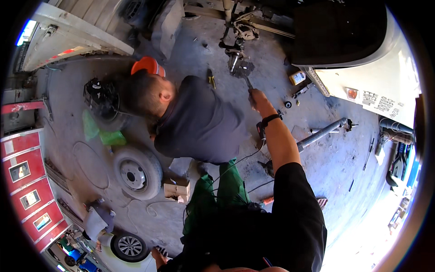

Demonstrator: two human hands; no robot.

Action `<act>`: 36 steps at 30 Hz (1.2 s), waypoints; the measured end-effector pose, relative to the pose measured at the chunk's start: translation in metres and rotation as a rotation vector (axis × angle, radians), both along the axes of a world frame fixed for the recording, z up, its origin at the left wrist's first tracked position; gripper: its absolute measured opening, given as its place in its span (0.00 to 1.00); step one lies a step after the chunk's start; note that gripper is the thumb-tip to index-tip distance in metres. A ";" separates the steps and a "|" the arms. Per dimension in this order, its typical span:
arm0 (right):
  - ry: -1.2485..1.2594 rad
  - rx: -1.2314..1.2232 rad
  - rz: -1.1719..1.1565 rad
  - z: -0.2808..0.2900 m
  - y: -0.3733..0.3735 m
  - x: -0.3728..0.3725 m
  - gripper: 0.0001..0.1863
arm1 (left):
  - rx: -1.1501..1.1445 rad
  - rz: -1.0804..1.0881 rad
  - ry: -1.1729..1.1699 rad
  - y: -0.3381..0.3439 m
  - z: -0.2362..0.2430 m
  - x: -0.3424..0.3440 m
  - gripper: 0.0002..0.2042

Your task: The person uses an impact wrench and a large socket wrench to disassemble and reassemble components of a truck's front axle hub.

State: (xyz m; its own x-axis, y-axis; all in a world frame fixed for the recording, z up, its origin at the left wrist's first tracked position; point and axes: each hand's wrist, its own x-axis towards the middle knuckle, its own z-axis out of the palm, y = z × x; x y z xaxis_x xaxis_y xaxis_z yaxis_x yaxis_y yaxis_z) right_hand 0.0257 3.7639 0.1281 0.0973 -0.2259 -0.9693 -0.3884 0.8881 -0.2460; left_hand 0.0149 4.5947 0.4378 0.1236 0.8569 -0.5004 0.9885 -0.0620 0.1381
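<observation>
Black sleeve [299,204] nearest, right fingers [252,97] clasp a tool [248,82] slanting forward-left; left fingers [157,254], can't tell.

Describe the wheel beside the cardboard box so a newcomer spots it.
Find the bent-over person in the dark shirt. Below-left of them, beside the cardboard box, is the wheel. Its plain, pale rim sets it apart from the multi-spoked wheel lower down.
</observation>
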 end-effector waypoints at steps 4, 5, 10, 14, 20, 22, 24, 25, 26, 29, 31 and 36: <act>-0.052 -0.035 -0.018 -0.025 -0.034 0.016 0.18 | 0.044 0.071 -0.013 -0.040 0.011 -0.004 0.06; -0.027 -0.051 0.006 -0.028 -0.040 0.016 0.18 | 0.074 0.135 0.029 -0.045 0.012 -0.004 0.08; -0.018 -0.033 -0.026 -0.041 -0.051 -0.003 0.18 | -0.054 -0.120 0.026 -0.025 -0.010 -0.011 0.08; 0.082 -0.261 0.312 0.004 0.042 -0.042 0.19 | -0.037 -0.084 -0.025 -0.022 0.004 0.002 0.03; 0.244 -0.255 0.284 0.099 0.172 -0.168 0.22 | -0.174 -0.258 0.080 0.035 -0.033 0.052 0.09; 0.341 -0.229 0.279 0.111 0.227 -0.232 0.22 | -0.245 -0.323 0.111 0.042 -0.051 0.084 0.10; 0.299 -0.212 0.174 0.156 0.289 -0.266 0.21 | -0.334 -0.453 0.112 0.065 -0.067 0.114 0.10; 0.300 -0.214 0.151 0.176 0.320 -0.282 0.21 | -0.380 -0.552 0.099 0.081 -0.078 0.133 0.11; 0.358 -0.186 0.114 0.196 0.351 -0.300 0.20 | -0.411 -0.586 0.086 0.088 -0.096 0.149 0.11; 0.431 -0.175 -0.144 0.246 0.464 -0.361 0.18 | -0.561 -0.864 0.069 0.077 -0.132 0.215 0.09; 0.443 -0.169 -0.312 0.280 0.528 -0.376 0.18 | -0.533 -0.824 0.056 0.015 -0.115 0.231 0.09; 0.521 -0.109 -0.692 0.320 0.705 -0.436 0.16 | -0.573 -1.156 0.156 -0.009 -0.132 0.235 0.11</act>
State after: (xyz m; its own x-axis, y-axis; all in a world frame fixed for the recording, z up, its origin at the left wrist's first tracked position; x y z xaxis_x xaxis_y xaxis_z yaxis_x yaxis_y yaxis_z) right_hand -0.4101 4.4685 0.4481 -0.5460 -0.1647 -0.8214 0.1423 0.9480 -0.2847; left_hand 0.2503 4.5855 0.3061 0.5502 -0.0461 -0.8338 0.4102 -0.8548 0.3179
